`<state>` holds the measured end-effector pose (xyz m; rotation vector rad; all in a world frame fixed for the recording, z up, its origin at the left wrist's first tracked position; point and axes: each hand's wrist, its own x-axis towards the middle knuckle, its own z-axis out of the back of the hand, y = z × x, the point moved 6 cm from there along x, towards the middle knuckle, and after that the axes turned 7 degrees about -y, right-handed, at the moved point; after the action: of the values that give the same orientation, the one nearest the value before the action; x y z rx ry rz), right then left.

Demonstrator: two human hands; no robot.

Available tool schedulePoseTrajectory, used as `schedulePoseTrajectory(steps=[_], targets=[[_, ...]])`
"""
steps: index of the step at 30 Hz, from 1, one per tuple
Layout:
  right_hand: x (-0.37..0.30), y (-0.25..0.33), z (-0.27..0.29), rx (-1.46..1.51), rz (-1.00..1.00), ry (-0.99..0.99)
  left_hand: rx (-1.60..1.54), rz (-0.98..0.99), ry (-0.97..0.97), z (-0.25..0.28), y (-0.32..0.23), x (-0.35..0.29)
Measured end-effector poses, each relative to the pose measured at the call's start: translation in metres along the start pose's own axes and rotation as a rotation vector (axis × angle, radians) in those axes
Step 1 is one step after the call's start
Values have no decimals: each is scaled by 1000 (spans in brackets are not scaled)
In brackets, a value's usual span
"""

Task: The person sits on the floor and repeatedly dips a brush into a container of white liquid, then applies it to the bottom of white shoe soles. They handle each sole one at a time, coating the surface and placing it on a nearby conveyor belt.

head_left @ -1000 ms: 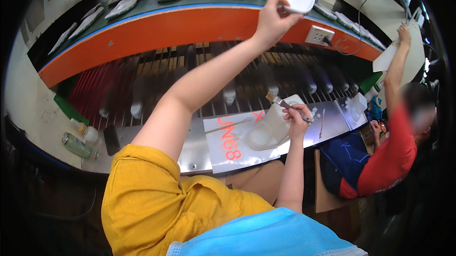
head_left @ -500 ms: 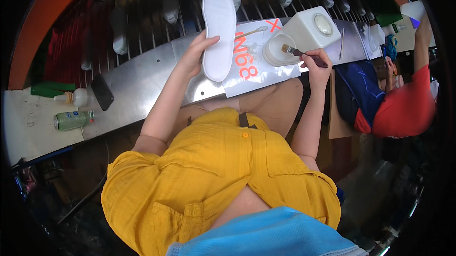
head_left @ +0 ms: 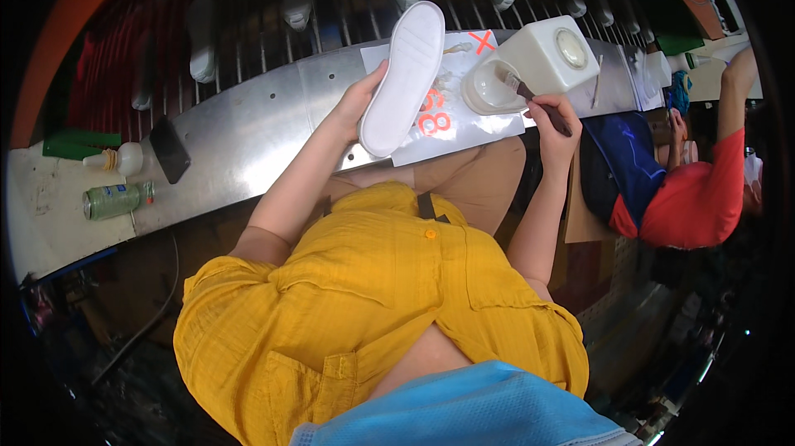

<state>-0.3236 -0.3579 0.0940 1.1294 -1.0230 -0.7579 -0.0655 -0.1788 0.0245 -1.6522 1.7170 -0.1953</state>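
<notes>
A white shoe sole is gripped at its left edge by my left hand, tilted up over the bench with its inner face and raised rim showing. In my right hand is a paintbrush with a dark handle. Its bristles point down into a round white tub, cut open at the side and joined to a square white plastic jug. Whether the bristles touch liquid I cannot tell. Beneath the sole lies a white sheet with red-orange marks.
Beyond the metal bench runs a rack of rods carrying several soles. At left are a dark phone-like slab, a green can and a squeeze bottle. A co-worker in red sits at right.
The sole has come lower and slightly right, its top now leaning right. The brush has turned steeper, with its tip still at the tub.
</notes>
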Motion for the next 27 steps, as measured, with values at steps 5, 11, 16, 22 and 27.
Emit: schedulePoseTrajectory(steps=[5,11,16,22,27], targets=[[-24,-32,12,250,-71,-166,-26,25,-32,-3,7,2],[-54,-113,-6,1157,-831,-502,22,36,-76,-11,19,5],[-32,-73,-32,1186,-721,-289,61,54,-80,-15,21,0],[1,-19,-68,635,-252,-207,16,92,-21,-30,22,-9],[0,-22,-88,621,-336,-102,77,108,-19,-28,20,-12]])
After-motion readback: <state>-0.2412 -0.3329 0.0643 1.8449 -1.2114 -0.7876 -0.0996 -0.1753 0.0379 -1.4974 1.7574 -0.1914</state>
